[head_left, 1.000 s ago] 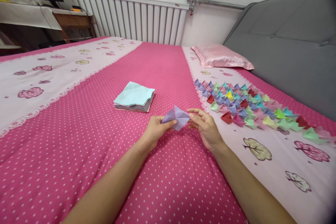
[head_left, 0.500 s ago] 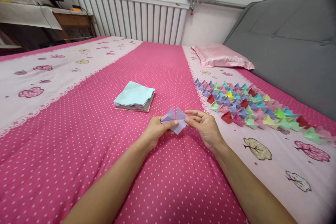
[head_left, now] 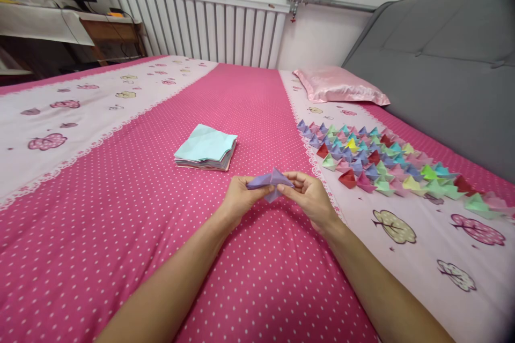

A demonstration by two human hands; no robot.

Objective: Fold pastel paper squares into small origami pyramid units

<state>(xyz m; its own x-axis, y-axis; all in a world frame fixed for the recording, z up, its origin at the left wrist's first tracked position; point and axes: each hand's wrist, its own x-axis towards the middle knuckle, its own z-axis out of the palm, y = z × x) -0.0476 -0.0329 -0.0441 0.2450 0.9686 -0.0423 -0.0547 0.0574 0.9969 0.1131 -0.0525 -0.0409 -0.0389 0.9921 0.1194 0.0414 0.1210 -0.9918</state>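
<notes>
Both of my hands pinch a folded purple paper piece just above the pink dotted bedsheet. My left hand grips its left side with thumb on top. My right hand grips the right side, fingers curled round it. A stack of square papers with a light blue sheet on top lies a little beyond my left hand. To the right of my right hand, rows of many small folded paper pieces in mixed colours cover the pale strip of the sheet.
A pink satin pillow lies at the far right by the grey headboard. A white radiator runs along the far wall. A wooden desk stands at the far left.
The purple piece has been pressed flatter and narrower between my hands. My right hand's fingers have curled in closer to my left hand.
</notes>
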